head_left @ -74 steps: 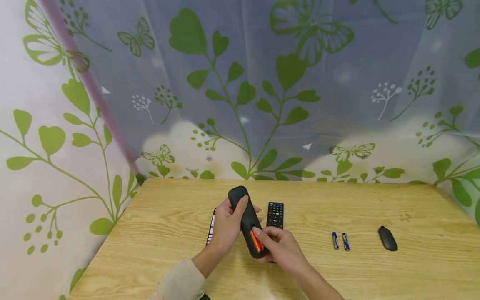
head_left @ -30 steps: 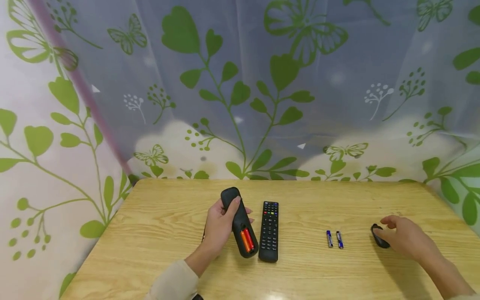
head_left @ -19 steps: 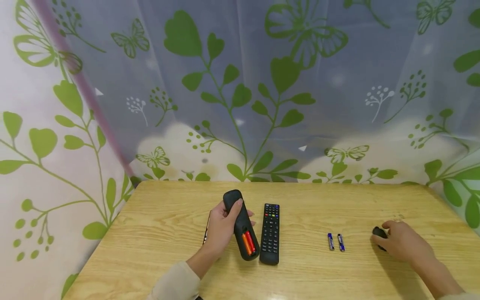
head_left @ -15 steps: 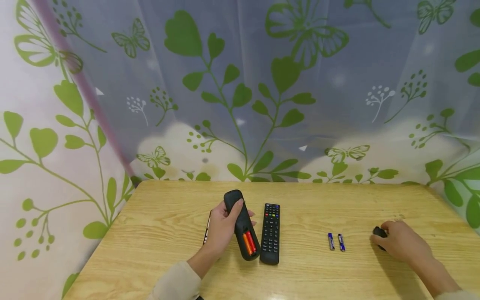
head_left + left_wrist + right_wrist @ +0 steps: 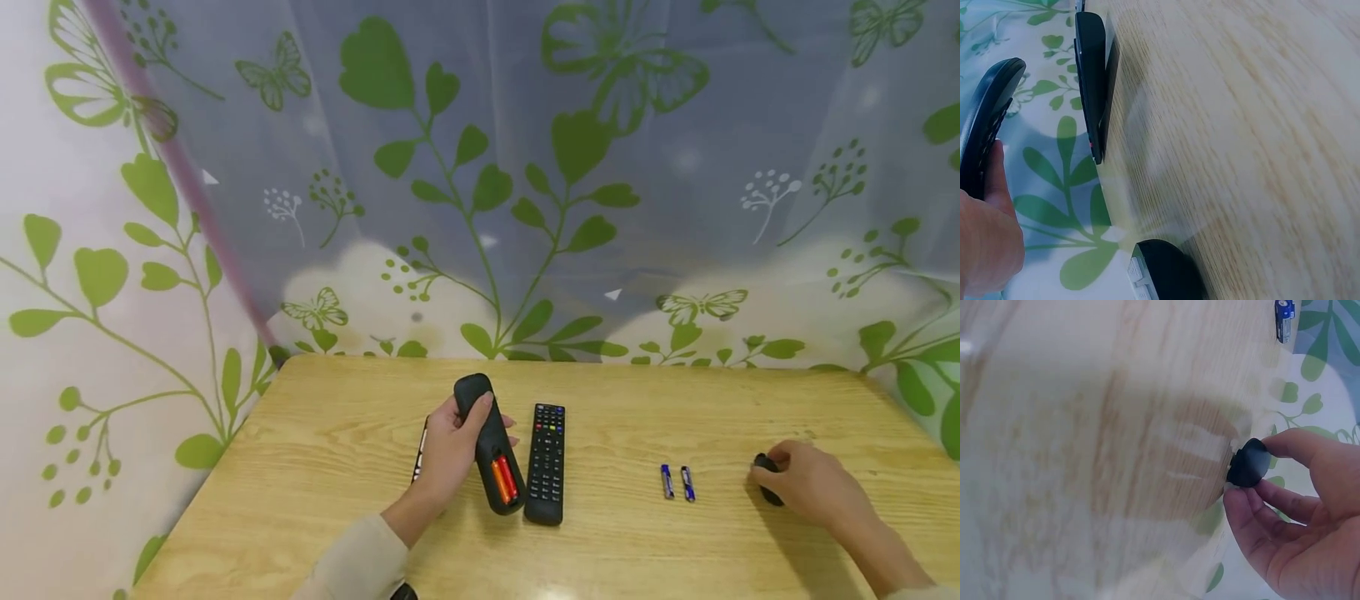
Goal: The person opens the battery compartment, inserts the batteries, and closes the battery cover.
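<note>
left hand (image 5: 450, 442) grips the held remote (image 5: 487, 427), thumb across its back, fingers round the far side. battery bay faces up at the near end, two orange cells (image 5: 501, 479) side by side in it, nothing over them. buttons face down.

right hand (image 5: 817, 483) is well to the right, narrow pinch on the small black cover (image 5: 1252, 464): thumb one side, fingertips the other. looks like a battery cover. it's at the right part of the table (image 5: 615, 550); can't tell if it's fully clear of the surface.

step in hand reads as taking up the cover. to do it well: grip by the side edges only, leave the notched end free, don't press on those small tabs. lift straight, no dragging on the wood. check which face is outer and turn it in the fingers if needed. meanwhile hold the remote level, bay up; if it tips, cells could slip out. thumb clear of the bay.

watch the second remote (image 5: 546, 465), just right of the held one, and the two blue cells (image 5: 667, 482) between it and the right hand: easy to knock. third remote (image 5: 421, 450) mostly hidden behind the left hand.
</note>
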{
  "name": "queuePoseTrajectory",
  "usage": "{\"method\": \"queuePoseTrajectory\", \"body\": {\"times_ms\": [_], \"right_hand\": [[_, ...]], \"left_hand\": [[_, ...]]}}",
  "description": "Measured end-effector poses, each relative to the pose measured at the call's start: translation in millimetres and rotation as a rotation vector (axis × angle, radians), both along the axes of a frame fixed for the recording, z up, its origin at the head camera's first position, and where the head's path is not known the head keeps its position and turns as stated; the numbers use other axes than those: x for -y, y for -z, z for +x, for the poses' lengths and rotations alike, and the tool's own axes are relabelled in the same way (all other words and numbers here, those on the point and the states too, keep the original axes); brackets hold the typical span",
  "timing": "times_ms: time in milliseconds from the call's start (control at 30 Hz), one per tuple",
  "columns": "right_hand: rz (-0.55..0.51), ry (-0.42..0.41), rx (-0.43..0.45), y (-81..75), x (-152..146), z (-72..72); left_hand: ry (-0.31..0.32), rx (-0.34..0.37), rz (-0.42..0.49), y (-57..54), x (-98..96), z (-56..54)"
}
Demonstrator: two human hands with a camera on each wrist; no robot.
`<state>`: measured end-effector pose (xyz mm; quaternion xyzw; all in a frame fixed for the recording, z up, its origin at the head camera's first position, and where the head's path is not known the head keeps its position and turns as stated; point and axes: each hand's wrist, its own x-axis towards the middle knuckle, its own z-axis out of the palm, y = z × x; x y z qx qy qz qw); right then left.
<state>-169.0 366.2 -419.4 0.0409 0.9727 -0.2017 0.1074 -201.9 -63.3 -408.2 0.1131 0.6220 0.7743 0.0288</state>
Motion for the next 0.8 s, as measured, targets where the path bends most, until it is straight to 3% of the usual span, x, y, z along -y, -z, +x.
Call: {"method": "queuePoseTrajectory", "body": {"times_ms": [167, 300, 500, 800], "right_hand": [[-0.039, 0.028, -0.012, 0.4, -2, -0.6], [-0.080, 0.033, -0.080, -4.6, 6, 2.1], [-0.131, 0.009, -0.199, -16.8, 31, 6.2], [-0.222, -0.002, -0.290, -35.5, 76, 11.3]], "left_hand": [[0.006, 0.004, 0.008, 0.5, -0.8, -1.3], [0.001, 0.002, 0.017, 0.6, -0.8, -2.0], [0.004, 0.006, 0.014, 0.1, -0.9, -3.2], [0.007, 0.006, 0.017, -2.4, -1.4, -1.3]]}}
